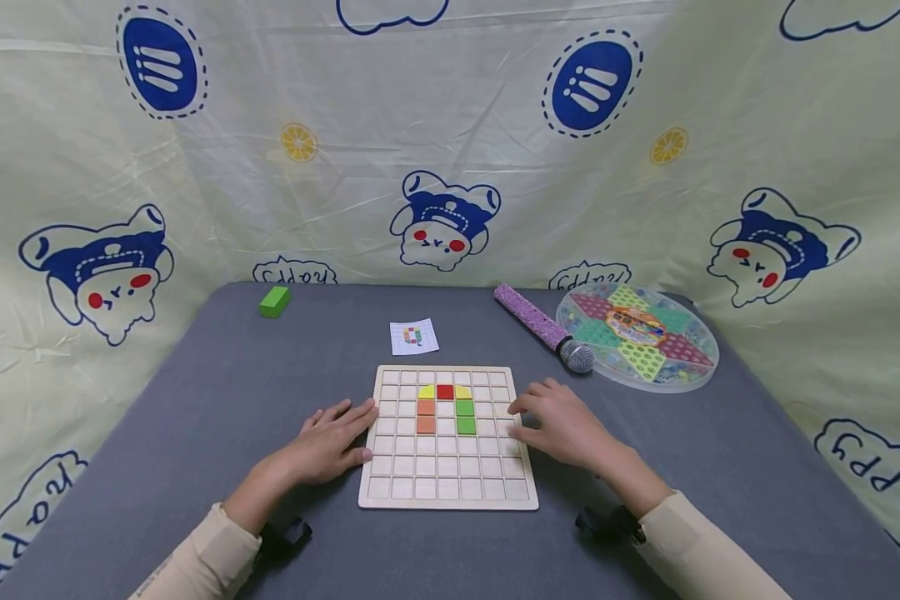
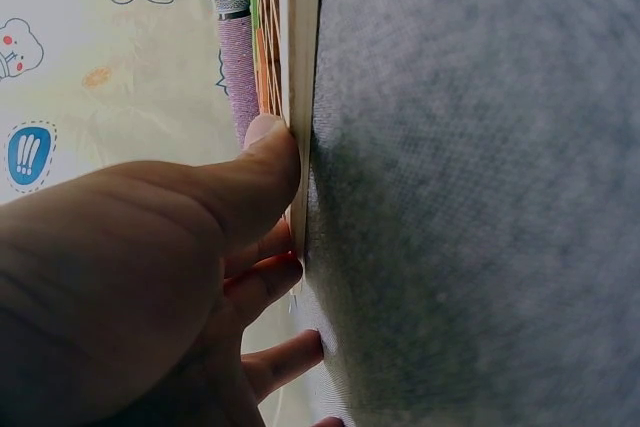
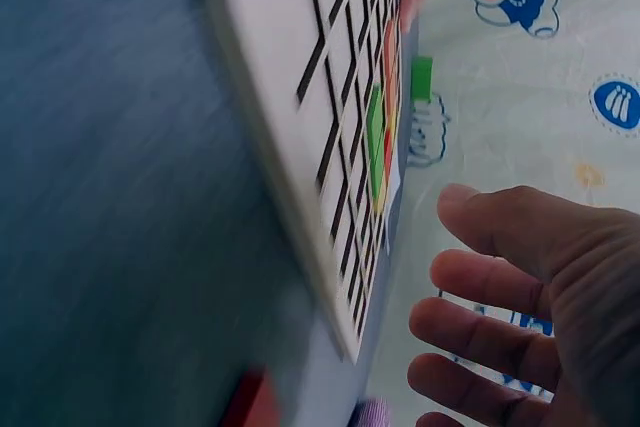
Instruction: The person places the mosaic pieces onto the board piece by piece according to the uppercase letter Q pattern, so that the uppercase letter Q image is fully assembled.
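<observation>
A pale wooden grid board lies flat on the table with several coloured tiles in its cells. A red tile sits between two yellow tiles, with orange tiles down the left and green tiles down the right. My left hand touches the board's left edge with thumb and fingertips, fingers fairly straight. Over the right edge hovers my right hand, fingers loosely bent, holding nothing. In the right wrist view, a blurred red block shows beside the board; the head view does not show it.
Behind the board lies a white card printed with a small coloured-tile pattern. A green block is at the back left. At the back right, a purple glittery microphone lies against a round clear Chinese checkers case. Printed cloth hangs behind.
</observation>
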Demonstrator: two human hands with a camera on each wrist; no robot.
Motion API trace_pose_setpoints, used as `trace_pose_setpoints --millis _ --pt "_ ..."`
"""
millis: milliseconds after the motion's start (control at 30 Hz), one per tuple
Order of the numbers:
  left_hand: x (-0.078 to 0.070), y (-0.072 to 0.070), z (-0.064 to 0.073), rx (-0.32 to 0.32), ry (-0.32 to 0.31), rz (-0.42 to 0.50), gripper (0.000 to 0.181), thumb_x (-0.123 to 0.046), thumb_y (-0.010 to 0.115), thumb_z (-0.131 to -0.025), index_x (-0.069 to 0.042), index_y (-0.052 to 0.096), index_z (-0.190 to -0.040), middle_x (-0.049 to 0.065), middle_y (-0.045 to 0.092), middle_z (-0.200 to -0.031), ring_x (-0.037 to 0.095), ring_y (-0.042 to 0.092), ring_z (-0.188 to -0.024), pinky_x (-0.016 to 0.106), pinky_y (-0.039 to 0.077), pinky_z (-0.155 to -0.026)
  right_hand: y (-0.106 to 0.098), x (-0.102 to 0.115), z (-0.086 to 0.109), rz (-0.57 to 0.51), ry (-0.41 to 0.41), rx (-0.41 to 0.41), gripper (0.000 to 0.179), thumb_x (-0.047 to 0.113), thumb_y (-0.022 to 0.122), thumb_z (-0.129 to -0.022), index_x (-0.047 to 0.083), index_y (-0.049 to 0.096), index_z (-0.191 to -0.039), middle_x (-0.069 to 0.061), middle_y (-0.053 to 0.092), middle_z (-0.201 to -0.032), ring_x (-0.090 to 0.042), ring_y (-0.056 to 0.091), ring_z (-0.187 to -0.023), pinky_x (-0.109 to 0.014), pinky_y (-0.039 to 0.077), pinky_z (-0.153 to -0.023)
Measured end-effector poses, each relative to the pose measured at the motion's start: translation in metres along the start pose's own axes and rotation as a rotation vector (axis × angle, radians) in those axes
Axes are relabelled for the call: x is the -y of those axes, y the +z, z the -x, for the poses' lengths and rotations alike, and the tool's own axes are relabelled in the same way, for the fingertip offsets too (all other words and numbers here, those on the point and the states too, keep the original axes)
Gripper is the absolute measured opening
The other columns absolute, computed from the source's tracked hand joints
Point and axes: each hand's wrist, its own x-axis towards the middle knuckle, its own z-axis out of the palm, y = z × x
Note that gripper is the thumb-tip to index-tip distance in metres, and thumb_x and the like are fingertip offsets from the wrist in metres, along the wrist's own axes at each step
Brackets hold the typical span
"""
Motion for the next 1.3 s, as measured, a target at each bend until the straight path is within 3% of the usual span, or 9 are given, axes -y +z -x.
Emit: trace_pose_setpoints --millis 200,400,767,1067,1300 --pt "0.0 0.0 -0.001 -0.002 -0.01 -0.012 0.062 -0.031 0.056 -0.094 -0.012 0.031 -0.148 0.007 0.028 -0.156 0.04 0.019 -0.144 0.067 0.013 -0.109 -0.008 -0.023 0.025 0.0 0.043 -0.008 0.023 0.03 0.074 -0.08 0.016 0.071 -0.098 0.002 0.064 -0.095 -0.017 0.052 -0.089 -0.041 0.044 -0.077" --pt "-0.001 0.0 -0.001 -0.002 -0.009 -0.012 0.062 -0.03 0.056 -0.094 -0.012 0.031 -0.148 0.007 0.028 -0.156 0.039 0.019 -0.144 0.067 0.013 -0.109 -0.011 -0.04 0.045 0.012 0.068 0.006 0.022 0.03 0.075 -0.079 0.016 0.071 -0.097 0.002 0.064 -0.094 -0.014 0.049 -0.083 -0.036 0.042 -0.072" --pt "0.0 0.0 0.0 -0.002 -0.005 0.001 0.062 -0.03 0.055 -0.095 -0.012 0.031 -0.149 0.007 0.027 -0.156 0.04 0.018 -0.144 0.067 0.012 -0.109 -0.01 -0.054 0.075 0.026 0.13 0.044 0.021 0.03 0.077 -0.075 0.019 0.072 -0.092 0.006 0.062 -0.089 -0.012 0.048 -0.082 -0.034 0.041 -0.07" --pt "0.0 0.0 0.002 -0.004 0.012 0.009 0.062 -0.029 0.055 -0.095 -0.011 0.031 -0.148 0.009 0.028 -0.156 0.041 0.019 -0.144 0.068 0.012 -0.109 -0.01 -0.066 0.099 0.028 0.162 0.058 0.025 0.034 0.078 -0.074 0.021 0.07 -0.094 0.006 0.062 -0.094 -0.015 0.052 -0.088 -0.041 0.046 -0.075" --pt "0.0 0.0 0.002 -0.015 0.017 0.001 0.062 -0.03 0.055 -0.095 -0.01 0.031 -0.148 0.009 0.028 -0.156 0.041 0.02 -0.143 0.068 0.013 -0.108 -0.009 -0.074 0.11 0.011 0.206 0.121 0.026 0.036 0.078 -0.073 0.024 0.069 -0.095 0.008 0.059 -0.094 -0.013 0.051 -0.088 -0.038 0.044 -0.075"
